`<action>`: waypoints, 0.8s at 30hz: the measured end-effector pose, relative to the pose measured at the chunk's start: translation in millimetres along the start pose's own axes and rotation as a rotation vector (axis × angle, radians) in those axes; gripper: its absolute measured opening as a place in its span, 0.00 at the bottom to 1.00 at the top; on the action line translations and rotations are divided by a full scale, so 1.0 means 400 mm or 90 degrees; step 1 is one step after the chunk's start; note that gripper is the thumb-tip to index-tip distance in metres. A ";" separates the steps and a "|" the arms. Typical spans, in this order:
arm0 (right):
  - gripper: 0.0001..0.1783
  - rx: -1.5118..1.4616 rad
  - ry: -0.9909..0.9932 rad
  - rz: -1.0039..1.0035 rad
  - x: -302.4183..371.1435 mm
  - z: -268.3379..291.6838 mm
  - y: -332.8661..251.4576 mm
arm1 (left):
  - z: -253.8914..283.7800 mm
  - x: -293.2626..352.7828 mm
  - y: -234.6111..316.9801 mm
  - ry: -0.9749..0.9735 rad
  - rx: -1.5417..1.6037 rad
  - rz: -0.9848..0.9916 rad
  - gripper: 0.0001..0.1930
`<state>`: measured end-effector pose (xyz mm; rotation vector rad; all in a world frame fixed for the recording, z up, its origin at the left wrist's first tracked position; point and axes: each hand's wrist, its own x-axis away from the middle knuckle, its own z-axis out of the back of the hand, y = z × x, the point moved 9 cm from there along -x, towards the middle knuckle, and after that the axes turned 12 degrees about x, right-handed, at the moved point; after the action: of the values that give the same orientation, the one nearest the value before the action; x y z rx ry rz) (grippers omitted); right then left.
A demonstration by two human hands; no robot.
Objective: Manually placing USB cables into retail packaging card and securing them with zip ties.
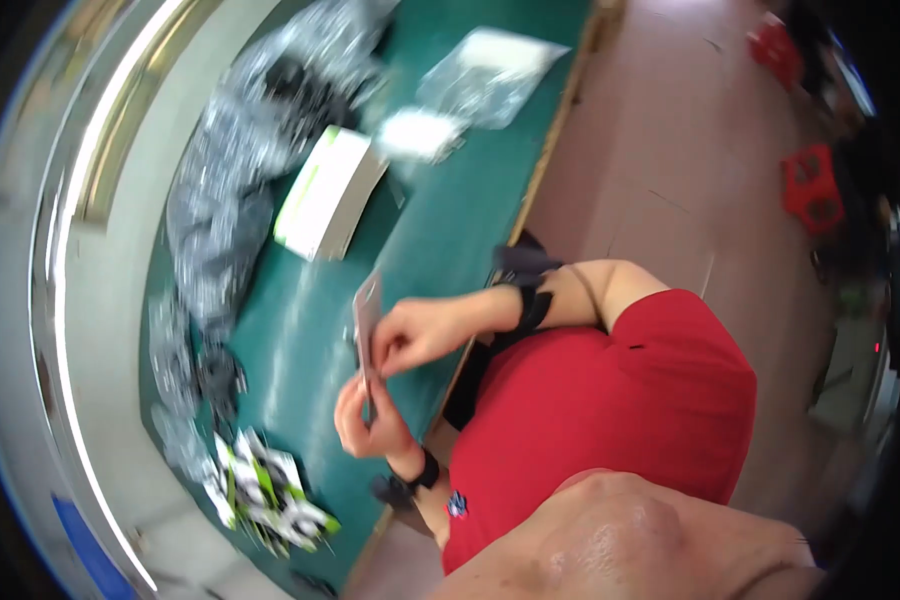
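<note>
A thin, pinkish-grey, phone-shaped slab point(364, 318) is held on edge above the green table. My left hand point(372, 422), the lower one in the head view, grips its near end between thumb and fingers. My right hand point(422, 333) has its fingers bent and pressed together against the slab's face; blur hides the fingertips. Black bands circle both my wrists. Beyond the hands stands a white and green box point(332, 195), apart from them.
Grey plastic bags point(220, 205) with dark items line the table's point(295, 330) far side. Several white and green packets point(265, 490) lie at the lower left. A clear bag point(495, 80) and a white bundle point(420, 135) lie past the box. Red stools point(813, 188) stand on the floor.
</note>
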<state>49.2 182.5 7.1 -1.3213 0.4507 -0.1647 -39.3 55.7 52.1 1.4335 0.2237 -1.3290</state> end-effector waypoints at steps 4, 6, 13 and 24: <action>0.08 0.062 0.059 -0.032 0.029 0.031 0.012 | -0.030 -0.019 -0.003 -0.034 0.042 0.091 0.09; 0.08 0.025 0.081 -0.014 0.033 0.028 0.001 | -0.024 -0.024 0.004 -0.032 0.052 0.069 0.10; 0.06 0.053 0.027 -0.087 0.029 0.014 0.015 | -0.006 -0.020 -0.007 -0.016 0.043 0.103 0.11; 0.06 0.089 0.077 -0.069 0.043 0.042 0.002 | -0.012 -0.011 -0.048 0.050 0.192 0.197 0.10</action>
<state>71.3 191.4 5.5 -1.2023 0.4617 -0.3612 -52.2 68.6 43.4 1.6965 -0.1510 -1.0833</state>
